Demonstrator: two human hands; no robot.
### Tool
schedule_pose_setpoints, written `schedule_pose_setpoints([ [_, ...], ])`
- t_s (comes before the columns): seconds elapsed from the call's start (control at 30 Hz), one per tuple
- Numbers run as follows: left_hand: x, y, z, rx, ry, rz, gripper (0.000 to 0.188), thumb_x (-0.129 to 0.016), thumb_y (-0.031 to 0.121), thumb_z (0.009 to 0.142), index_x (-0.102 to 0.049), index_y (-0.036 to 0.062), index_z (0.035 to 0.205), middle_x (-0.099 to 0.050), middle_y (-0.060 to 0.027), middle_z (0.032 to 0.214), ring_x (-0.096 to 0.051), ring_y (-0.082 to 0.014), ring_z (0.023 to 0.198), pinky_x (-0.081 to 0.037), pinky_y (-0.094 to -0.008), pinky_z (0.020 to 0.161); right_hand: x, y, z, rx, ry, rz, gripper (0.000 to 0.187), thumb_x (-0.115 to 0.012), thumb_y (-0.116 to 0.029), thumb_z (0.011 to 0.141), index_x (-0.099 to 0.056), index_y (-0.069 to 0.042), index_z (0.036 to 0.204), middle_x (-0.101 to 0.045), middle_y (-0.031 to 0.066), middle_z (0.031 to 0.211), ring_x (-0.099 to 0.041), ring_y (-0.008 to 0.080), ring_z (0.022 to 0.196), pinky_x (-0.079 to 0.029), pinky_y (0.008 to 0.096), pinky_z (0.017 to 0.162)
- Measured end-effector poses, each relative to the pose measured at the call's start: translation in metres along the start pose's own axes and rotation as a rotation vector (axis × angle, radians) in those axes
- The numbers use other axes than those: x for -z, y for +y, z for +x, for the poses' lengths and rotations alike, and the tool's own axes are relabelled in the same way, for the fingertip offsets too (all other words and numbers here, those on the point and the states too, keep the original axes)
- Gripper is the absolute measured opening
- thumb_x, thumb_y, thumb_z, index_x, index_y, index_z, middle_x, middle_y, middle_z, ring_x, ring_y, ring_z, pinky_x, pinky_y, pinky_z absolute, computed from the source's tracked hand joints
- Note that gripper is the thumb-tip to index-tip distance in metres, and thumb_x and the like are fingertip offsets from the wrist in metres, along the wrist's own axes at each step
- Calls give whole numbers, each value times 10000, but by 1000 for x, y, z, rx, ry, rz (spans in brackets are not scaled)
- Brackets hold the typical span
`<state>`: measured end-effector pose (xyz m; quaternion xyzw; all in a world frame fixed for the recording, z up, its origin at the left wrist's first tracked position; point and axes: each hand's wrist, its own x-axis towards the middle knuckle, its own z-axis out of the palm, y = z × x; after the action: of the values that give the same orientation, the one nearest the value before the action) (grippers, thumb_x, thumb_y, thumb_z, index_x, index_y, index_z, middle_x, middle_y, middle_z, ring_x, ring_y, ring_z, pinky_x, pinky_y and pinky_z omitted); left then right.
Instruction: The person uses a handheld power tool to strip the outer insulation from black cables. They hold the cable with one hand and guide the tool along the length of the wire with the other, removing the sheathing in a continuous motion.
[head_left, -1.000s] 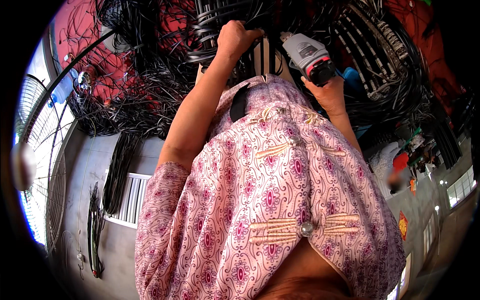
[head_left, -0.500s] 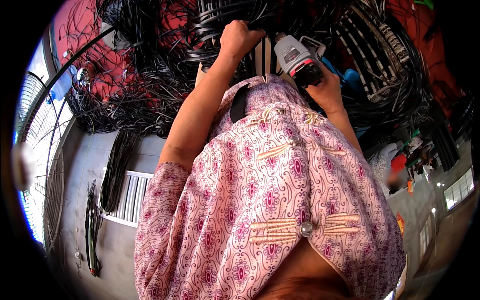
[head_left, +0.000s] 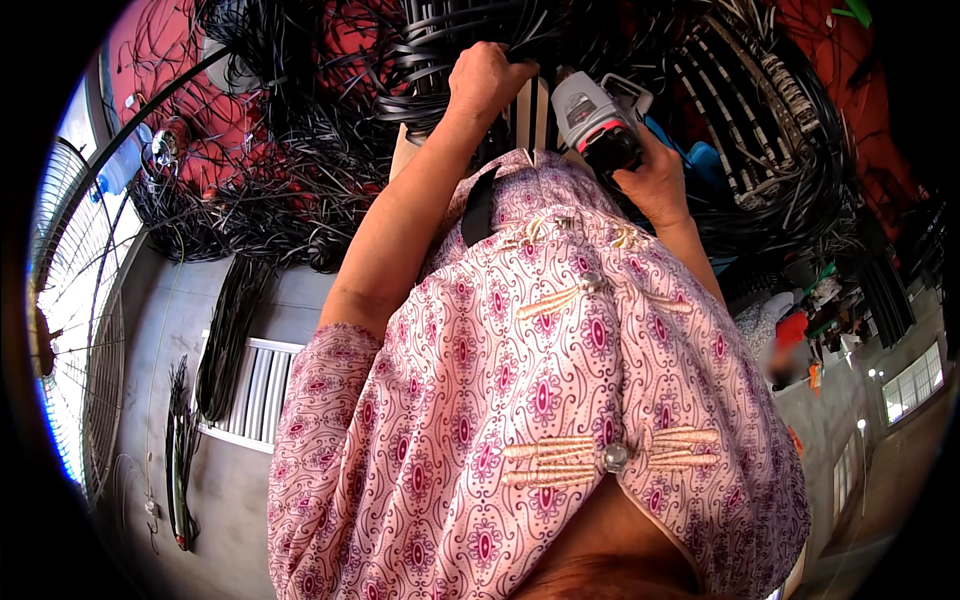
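Looking down, we saw the right hand grasping a grey power tool; farther left, the left hand curled beside black strips, its hold hidden.

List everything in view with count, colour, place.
Power tool: 1, grey, black and red, in right hand
Loose strips: uncountable, black, upper left
Pale-banded strips: several, black, upper right
Strip bundles: 2, black, lower left
Slatted panel: 1, white, lower left
Caged fan: 1, dark, left edge
Container: 1, translucent blue, upper left
Unclear item: 1, blue, near right hand
Surface: 1, red, beneath loose strips
Shirt: 1, pink-purple patterned, centre
Left hand: 1, bare, at bent strips, top centre
Right hand: 1, bare, gripping power tool
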<state>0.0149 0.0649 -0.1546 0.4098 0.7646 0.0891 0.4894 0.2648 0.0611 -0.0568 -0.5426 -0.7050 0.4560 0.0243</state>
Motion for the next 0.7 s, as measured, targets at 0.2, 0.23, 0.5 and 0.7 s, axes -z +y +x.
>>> schedule_pose_setpoints([
  [0.2, -1, -1, -2, -6, 12, -16, 418, -755, 395, 702, -735, 9, 862, -696, -201, 773, -692, -352, 794, -542, -420, 747, 0, -5, 1, 46, 4, -39, 608, -803, -305, 735, -582, -111, 1267, -703, 156, 1017, -693, 330, 904, -574, 388, 727],
  [0.23, -1, -1, -3, -9, 18, -22, 419, -744, 403, 697, -732, 4, 824, -692, -204, 772, -683, -372, 809, -543, -433, 753, 0, -4, 1, 64, 11, -41, 602, -801, -312, 743, -582, -109, 1266, -701, 156, 1031, -692, 330, 913, -574, 388, 731],
  [0.5, -7, -3, -3, -20, 18, 18, 429, -775, 380, 708, -741, 23, 943, -701, -211, 793, -703, -340, 787, -543, -400, 745, -2, -8, 1, 88, 49, -93, 555, -744, -172, 723, -595, -98, 1252, -697, 179, 931, -693, 352, 820, -557, 391, 677],
  [0.7, -5, -1, 2, -26, -5, 26, 420, -766, 372, 724, -738, 22, 954, -702, -214, 810, -702, -342, 807, -541, -401, 756, -13, -8, 3, -5, 47, -155, 451, -769, -290, 734, -613, -85, 1104, -693, 156, 933, -674, 358, 825, -548, 430, 679],
])
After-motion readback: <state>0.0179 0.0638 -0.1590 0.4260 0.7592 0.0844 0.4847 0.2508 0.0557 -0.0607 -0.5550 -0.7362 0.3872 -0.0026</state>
